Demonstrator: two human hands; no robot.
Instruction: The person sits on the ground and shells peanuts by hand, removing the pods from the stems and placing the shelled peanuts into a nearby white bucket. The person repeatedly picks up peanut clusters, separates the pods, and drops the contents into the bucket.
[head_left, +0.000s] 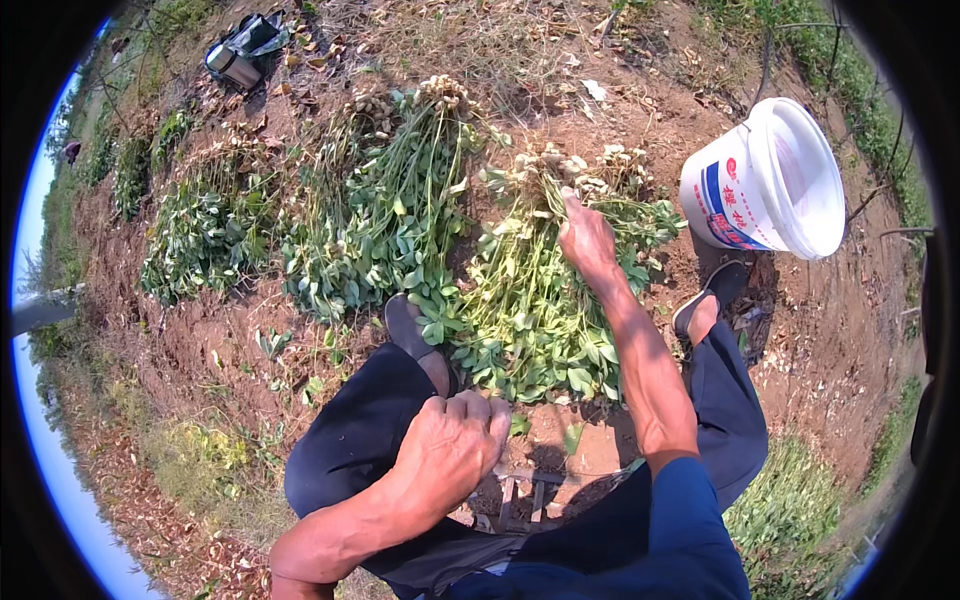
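Note:
Pulled peanut plants (532, 315) lie in a heap between my feet, their pods and roots at the far end. My right hand (589, 236) reaches over this heap, its fingers at the stems just below the pods; how firmly it grips them cannot be told. Near my left knee, my left hand (456, 442) is curled with its back towards me; what its fingers hold, if anything, is hidden. More peanut plants (397, 202) lie left of the heap, with pods (442, 91) at their upper ends.
A white plastic bucket (724, 191) with printing stands beyond my right foot. Another bunch of peanut plants (214, 232) lies farther left. A metal flask (234, 66) lies by a dark bag (259, 34) at the upper left. A low stool frame (521, 499) shows between my legs.

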